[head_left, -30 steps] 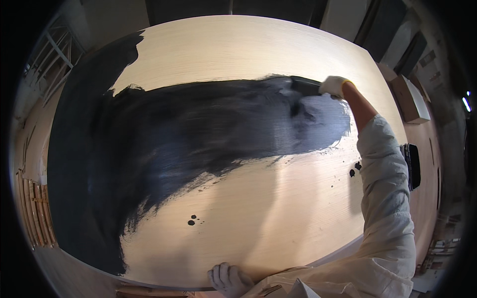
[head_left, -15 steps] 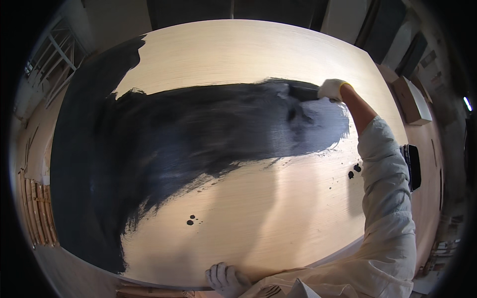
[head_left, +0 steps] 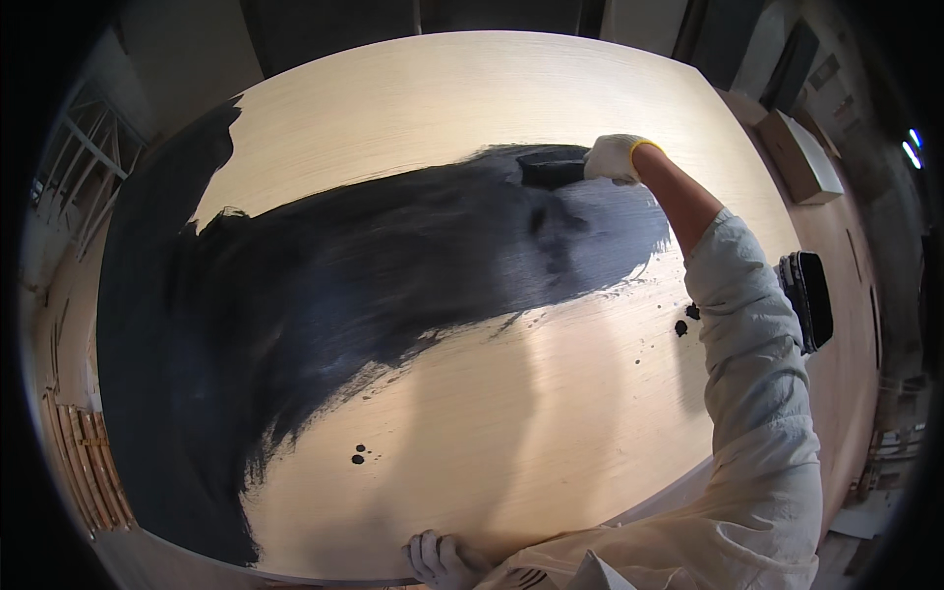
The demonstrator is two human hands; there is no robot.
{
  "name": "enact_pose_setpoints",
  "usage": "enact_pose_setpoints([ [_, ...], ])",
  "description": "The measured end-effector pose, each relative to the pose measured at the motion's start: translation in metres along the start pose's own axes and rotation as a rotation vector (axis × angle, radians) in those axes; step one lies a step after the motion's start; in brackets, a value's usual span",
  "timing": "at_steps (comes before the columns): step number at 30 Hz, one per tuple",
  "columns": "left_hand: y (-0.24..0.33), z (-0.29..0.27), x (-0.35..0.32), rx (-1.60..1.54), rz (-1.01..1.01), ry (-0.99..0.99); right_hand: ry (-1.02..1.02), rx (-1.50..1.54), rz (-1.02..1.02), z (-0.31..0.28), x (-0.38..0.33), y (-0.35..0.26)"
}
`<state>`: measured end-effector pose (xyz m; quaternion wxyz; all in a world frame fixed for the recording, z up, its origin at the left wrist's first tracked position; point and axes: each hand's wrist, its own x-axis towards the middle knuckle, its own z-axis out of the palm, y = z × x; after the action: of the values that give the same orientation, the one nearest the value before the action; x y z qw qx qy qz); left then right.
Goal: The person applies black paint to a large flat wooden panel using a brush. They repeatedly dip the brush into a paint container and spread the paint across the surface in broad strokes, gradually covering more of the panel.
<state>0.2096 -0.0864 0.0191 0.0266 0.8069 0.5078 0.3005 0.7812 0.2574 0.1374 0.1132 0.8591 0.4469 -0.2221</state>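
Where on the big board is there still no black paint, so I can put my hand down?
Bare wood shows along the far edge of the board, above the black paint, and in the near middle between the paint, the left hand and the right sleeve. Mind the drips. It is crowded around the right hand and brush.

Bright warm light on wooden panel (head_left: 472, 98); soft shadows on its near part; strong fisheye bending, dark corners.

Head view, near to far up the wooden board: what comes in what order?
Left hand in a white glove gripping the near edge of the pale wooden board → small black paint drips → broad black painted swath → black paint brush held in the white-gloved right hand → bare unpainted wood at the far edge.
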Motion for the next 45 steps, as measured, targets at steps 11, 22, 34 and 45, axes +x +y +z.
enact_pose_setpoints([
  [11, 0.002, 0.0, 0.003, 0.042, -0.009, -0.034, -0.096, 0.2, 0.323, 0.005, 0.013, 0.17],
  [22, -0.007, -0.003, 0.002, 0.015, 0.035, -0.033, -0.015, 0.22, 0.32, 0.037, -0.011, 0.191],
  [34, -0.036, 0.026, -0.045, 0.204, 0.13, 0.029, 0.096, 0.121, 0.142, 0.038, -0.027, 0.186],
  [45, 0.003, -0.004, -0.018, 0.038, -0.131, -0.092, 0.043, -0.475, -0.062, 0.041, -0.067, 0.201],
])
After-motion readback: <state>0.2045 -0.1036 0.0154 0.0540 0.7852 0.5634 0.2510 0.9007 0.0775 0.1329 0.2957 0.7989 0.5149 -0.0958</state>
